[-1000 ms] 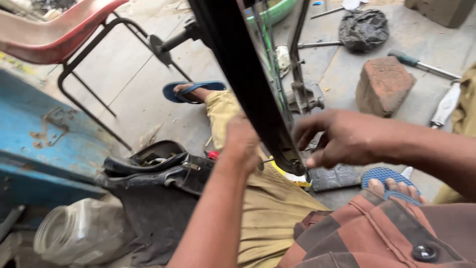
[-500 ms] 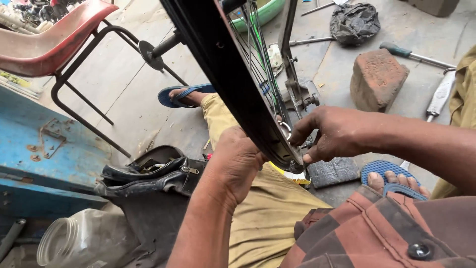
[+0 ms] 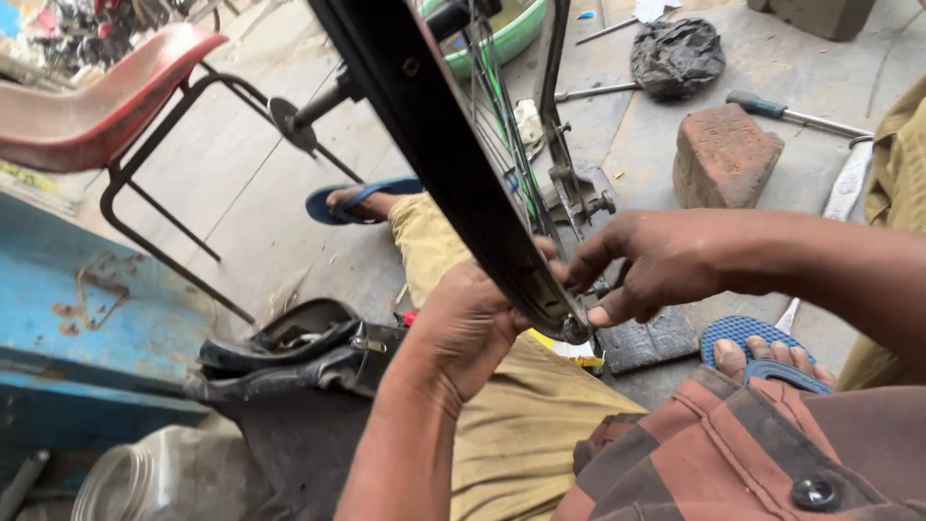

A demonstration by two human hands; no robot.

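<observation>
My left hand has a closed grip on the lower end of the black wheel rim, fingers wrapped round its edge from below and the thumb pressed against its side. My right hand meets it from the other side: thumb and fingertips pinch the rim's edge at its lowest point, just beside the left hand, with the other fingers curled loosely. Whether something small sits between those fingertips I cannot tell.

The rim runs up and away from my grip toward the top edge of the view, tilted, with thin spokes fanning behind it and the axle sticking out to the left. It hangs over my knees, clear of the floor.

Below my hands lie my khaki trousers and, nearer me, a striped reddish shirt. Each foot wears a blue sandal: one stretched out past the rim, one tucked in at the right. A metal stand rises just behind the rim.

On the floor to the right sit a brick, a black bag and a long-handled tool. To the left stand a red chair, a blue box, black rubber scraps and a clear plastic jar.
</observation>
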